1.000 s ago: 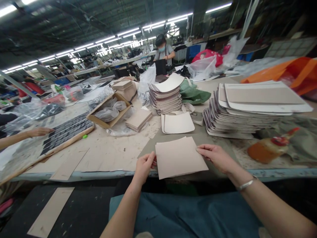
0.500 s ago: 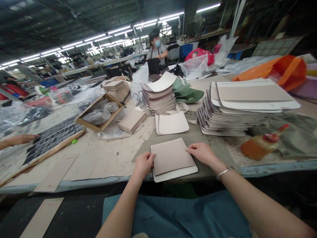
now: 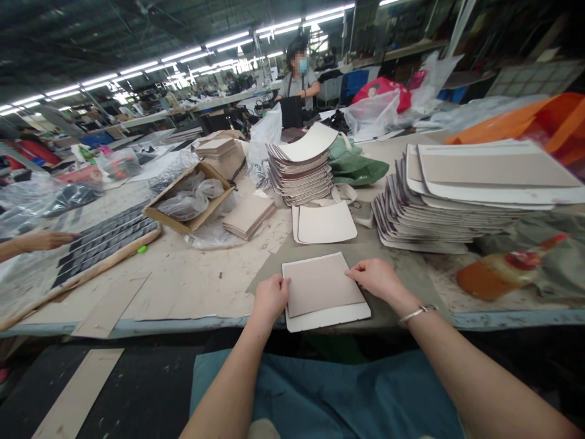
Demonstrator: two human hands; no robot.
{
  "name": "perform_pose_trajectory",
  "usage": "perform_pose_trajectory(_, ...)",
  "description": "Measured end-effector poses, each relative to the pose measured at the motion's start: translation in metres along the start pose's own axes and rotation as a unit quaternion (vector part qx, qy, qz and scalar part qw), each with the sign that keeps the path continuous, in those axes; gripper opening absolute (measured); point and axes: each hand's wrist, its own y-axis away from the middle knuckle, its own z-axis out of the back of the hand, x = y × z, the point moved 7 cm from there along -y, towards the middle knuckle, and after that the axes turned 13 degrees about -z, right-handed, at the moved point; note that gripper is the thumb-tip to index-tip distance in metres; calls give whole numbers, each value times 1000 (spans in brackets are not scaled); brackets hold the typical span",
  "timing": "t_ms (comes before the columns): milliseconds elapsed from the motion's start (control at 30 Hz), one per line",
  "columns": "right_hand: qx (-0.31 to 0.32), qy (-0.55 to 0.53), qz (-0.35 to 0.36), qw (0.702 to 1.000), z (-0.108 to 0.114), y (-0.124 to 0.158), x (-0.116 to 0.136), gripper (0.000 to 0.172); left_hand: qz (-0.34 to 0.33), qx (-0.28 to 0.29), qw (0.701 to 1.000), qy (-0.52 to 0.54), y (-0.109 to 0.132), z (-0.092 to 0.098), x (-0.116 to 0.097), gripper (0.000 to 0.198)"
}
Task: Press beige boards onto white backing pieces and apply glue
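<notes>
A tan square card lies on a slightly larger white board near the table's front edge. My left hand presses on the card's left edge. On the right edge rests my right hand, fingers flat, a bracelet on its wrist. Both pieces sit on a grey-brown mat.
Behind lie a loose white board, a curved stack of boards, a big stack at the right, a tan card pile, a cardboard box and an orange bottle. Another person's hand touches a black tray at the left.
The tan card went from lifted in both hands down onto the white board; my hands now press its two side edges flat.
</notes>
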Motion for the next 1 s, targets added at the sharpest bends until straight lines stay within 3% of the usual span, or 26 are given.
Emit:
perform_pose_trajectory(500,-4,113,31,993,-1,-7,8,31,28,45,998,-19,-4,-5,-1,35)
perform_pose_trajectory(1000,-23,91,33,995,7,0,20,19,-11,58,996,-67,-7,-7,0,39)
